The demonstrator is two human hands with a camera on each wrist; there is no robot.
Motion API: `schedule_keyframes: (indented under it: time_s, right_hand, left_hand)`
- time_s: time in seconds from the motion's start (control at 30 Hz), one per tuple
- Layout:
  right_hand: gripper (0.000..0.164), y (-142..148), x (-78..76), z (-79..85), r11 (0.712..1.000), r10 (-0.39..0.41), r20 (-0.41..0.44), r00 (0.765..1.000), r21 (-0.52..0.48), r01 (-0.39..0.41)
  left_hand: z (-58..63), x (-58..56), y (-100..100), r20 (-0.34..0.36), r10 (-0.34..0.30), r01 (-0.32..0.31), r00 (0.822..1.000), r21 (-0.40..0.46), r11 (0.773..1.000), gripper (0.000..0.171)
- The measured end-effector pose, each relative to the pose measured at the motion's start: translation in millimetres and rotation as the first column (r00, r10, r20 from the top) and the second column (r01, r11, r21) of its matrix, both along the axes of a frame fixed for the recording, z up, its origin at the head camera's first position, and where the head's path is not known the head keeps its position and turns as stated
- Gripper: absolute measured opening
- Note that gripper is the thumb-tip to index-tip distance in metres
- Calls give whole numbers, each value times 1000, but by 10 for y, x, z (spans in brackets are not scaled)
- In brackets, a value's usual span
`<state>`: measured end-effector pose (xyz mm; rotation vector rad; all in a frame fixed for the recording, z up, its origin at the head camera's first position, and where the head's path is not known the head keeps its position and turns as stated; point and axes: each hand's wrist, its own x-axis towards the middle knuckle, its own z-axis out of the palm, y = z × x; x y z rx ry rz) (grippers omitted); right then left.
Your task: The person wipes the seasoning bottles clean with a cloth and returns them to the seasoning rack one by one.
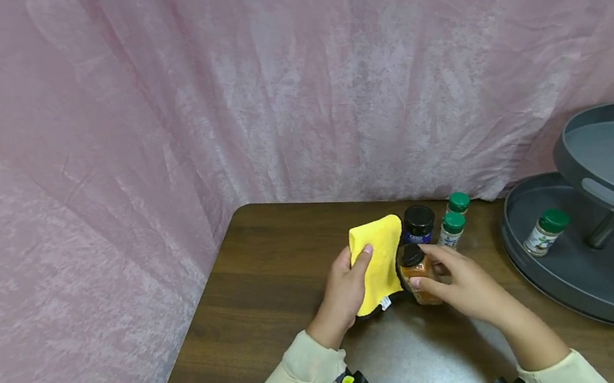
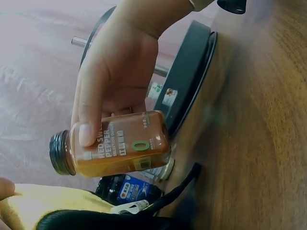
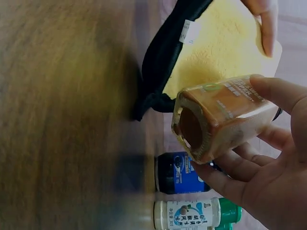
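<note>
My left hand (image 1: 340, 295) grips a yellow cloth (image 1: 380, 256) with a black side or backing and a small white tag; its thumb lies over the yellow face. Just to the right, my right hand (image 1: 467, 280) holds a glass spice jar (image 2: 120, 148) of orange-red powder between thumb and fingers. The jar has a black cap (image 2: 61, 152), and its label reads "pepper". In the right wrist view its base (image 3: 192, 129) faces the camera, off the table and close beside the cloth. Whether jar and cloth touch I cannot tell.
Behind the hands stand a dark jar with a blue label (image 1: 418, 221) and two green-capped shakers (image 1: 451, 230). At the right, a grey two-tier round rack (image 1: 559, 306) carries another green-capped shaker (image 1: 546, 233) on its lower tier. A pink curtain (image 1: 292, 89) hangs behind the wooden table (image 1: 232, 333).
</note>
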<state>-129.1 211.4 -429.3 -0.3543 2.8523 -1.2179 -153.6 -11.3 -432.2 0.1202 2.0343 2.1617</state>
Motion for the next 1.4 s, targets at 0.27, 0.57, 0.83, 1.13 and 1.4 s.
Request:
schedule_keyframes:
  time_s: [0.27, 0.57, 0.83, 1.13, 1.4]
  right_hand:
    - [71, -59, 22, -2, 1000, 13, 12, 1000, 5, -13]
    - [72, -58, 33, 41, 999, -39, 40, 998, -14, 39]
    - [71, -86, -6, 41, 996, -86, 24, 996, -11, 87]
    - [68, -63, -20, 30, 991, -128, -5, 992, 39, 128]
    - [69, -45, -16, 1, 989, -115, 2, 993, 91, 115]
  left_hand:
    - [2, 25, 40, 25, -77, 77, 997, -21, 997, 43]
    - [-19, 49, 78, 28, -108, 109, 994, -29, 994, 39]
    - [-37, 46, 70, 21, -78, 79, 997, -59, 995, 35]
    - [16, 112, 91, -63, -80, 67, 995, -181, 981, 35]
    - [36, 180, 94, -185, -94, 31, 978, -318, 948, 34]
